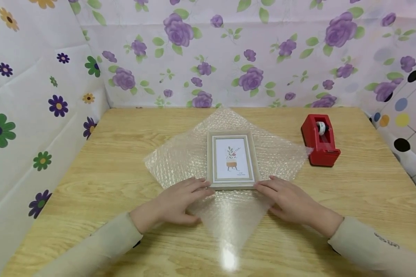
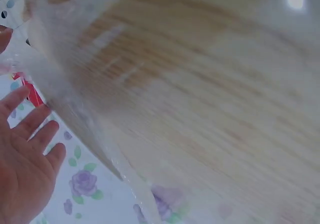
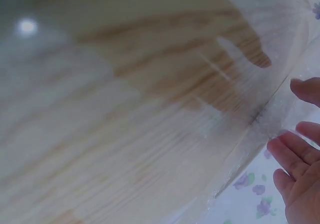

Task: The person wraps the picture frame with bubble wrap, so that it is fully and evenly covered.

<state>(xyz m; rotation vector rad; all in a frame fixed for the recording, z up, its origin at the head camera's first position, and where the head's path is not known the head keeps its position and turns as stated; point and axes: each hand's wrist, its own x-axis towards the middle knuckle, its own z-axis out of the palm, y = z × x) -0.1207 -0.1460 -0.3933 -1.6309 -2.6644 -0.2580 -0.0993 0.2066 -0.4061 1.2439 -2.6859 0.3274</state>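
Observation:
A cream picture frame point(image 1: 211, 161) with a potted-plant print lies face up on a sheet of bubble wrap point(image 1: 180, 157), which is turned cornerwise on the table. At the frame's lower left corner the fingers of my left hand point(image 1: 176, 202) touch its edge, nearly straight. My right hand point(image 1: 291, 200) touches the lower right corner with extended fingers. The left wrist view shows the left hand point(image 2: 25, 164) with spread fingers beside the wrap. In the right wrist view the right hand point(image 3: 305, 169) is only partly visible, its fingers near the wrap's edge.
A red tape dispenser point(image 1: 320, 142) with a roll of tape stands at the right, touching or very near the wrap's right corner. The wooden table point(image 1: 118, 154) meets a flowered cloth point(image 1: 142, 57) at the back, and patterned cloths hang at both sides.

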